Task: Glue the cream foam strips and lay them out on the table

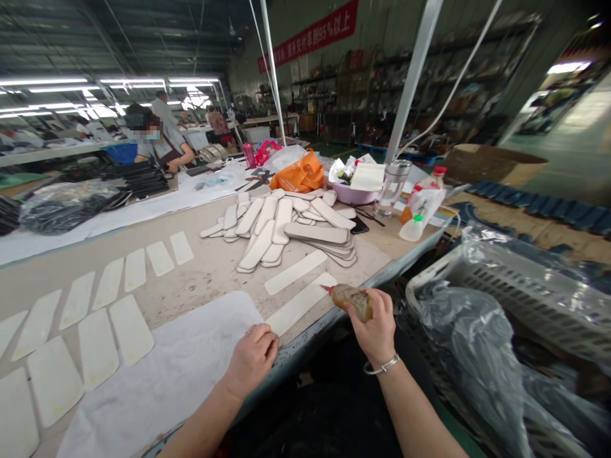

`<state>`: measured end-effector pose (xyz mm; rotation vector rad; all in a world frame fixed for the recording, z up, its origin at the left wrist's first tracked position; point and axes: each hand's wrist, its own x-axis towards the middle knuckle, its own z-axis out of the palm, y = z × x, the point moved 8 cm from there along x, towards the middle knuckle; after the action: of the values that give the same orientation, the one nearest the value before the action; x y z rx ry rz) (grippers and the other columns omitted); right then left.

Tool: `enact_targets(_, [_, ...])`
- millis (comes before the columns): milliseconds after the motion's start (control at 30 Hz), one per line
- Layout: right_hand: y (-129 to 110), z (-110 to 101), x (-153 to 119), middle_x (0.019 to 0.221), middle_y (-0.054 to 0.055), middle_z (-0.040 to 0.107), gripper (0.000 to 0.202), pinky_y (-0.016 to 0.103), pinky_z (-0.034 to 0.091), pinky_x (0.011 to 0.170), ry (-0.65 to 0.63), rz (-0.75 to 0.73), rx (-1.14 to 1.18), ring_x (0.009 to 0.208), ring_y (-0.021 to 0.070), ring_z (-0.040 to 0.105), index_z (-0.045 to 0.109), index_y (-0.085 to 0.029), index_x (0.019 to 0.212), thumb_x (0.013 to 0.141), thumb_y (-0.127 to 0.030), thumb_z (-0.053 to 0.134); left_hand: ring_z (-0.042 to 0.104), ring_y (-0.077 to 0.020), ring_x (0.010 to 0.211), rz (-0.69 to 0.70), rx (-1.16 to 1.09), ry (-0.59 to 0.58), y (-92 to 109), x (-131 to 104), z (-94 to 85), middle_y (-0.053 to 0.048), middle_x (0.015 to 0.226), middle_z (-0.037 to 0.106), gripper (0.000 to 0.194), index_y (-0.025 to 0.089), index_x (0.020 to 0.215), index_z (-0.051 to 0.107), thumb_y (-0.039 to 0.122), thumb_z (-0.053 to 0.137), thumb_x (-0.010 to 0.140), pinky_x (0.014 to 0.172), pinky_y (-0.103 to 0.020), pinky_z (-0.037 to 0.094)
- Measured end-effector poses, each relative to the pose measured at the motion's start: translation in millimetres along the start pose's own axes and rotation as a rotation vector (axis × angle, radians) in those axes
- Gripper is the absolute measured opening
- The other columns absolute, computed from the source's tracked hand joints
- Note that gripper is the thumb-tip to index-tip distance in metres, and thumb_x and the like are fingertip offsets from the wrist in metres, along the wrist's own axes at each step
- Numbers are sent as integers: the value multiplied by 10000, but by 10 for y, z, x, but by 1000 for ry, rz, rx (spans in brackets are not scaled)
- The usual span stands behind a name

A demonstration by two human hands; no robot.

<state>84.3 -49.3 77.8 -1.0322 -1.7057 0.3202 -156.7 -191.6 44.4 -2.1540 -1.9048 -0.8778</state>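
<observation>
My right hand [375, 324] is wrapped round a brownish glue bottle [352, 300], its red nozzle tip pointing left over a long white strip [301, 304]. The closed fingers of my left hand [255, 353] rest at the near-left end of that strip; what they pinch, if anything, is hidden. A second white strip [296, 272] lies just beyond. Behind the strips is a heap of pale rounded pieces [260, 232] with dark edges, beside a neat stack [322, 235]. Several white pieces [135, 270] lie in rows at the left, near a white cloth [191, 356].
An orange bag [300, 173], a purple bowl [356, 194], a glass jar [394, 184] and a plastic bottle [424, 203] stand at the table's back. A white crate [520, 280] with plastic wrap is at the right. A masked person [160, 143] works across the table.
</observation>
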Motion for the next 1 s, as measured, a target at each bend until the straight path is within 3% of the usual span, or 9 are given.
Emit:
enact_targets(167, [64, -98, 90, 1040, 83, 542, 327, 448, 474, 883, 122, 23, -43, 991, 253, 528, 529, -199, 1113, 837, -348, 623, 571, -166, 800, -1, -2, -1, -2, 6, -6, -60, 869, 586, 128, 170, 818, 605, 132, 500, 880, 738, -309, 506])
enact_targets(433, [148, 60, 128, 1082, 98, 511, 369, 420, 505, 848, 93, 59, -100, 984, 249, 549, 544, -198, 1142, 829, -374, 631, 566, -165, 795, -3, -16, -1, 6, 31, -7, -60, 865, 581, 122, 174, 818, 598, 133, 500, 878, 730, -304, 505])
enact_targets(667, [114, -186, 35, 1041, 94, 532, 383, 411, 506, 837, 135, 43, -156, 983, 257, 549, 563, -189, 1126, 813, -388, 660, 561, -169, 801, -15, -15, -7, -14, 19, 5, -62, 863, 576, 117, 168, 813, 593, 121, 504, 872, 732, -307, 496])
enact_targets(833, [-7, -242, -25, 1033, 90, 543, 355, 418, 501, 841, 90, -4, -105, 966, 253, 550, 563, -193, 1108, 819, -372, 668, 558, -173, 810, -19, -16, -15, -21, 15, 19, -65, 872, 577, 115, 168, 819, 594, 125, 503, 874, 737, -313, 494])
enact_targets(1000, [-200, -104, -89, 1034, 82, 549, 314, 416, 500, 834, -58, -62, 90, 957, 248, 553, 554, -209, 1100, 826, -320, 662, 559, -175, 805, -24, -12, -18, -20, 5, 30, -63, 861, 576, 121, 171, 821, 600, 127, 500, 874, 738, -314, 496])
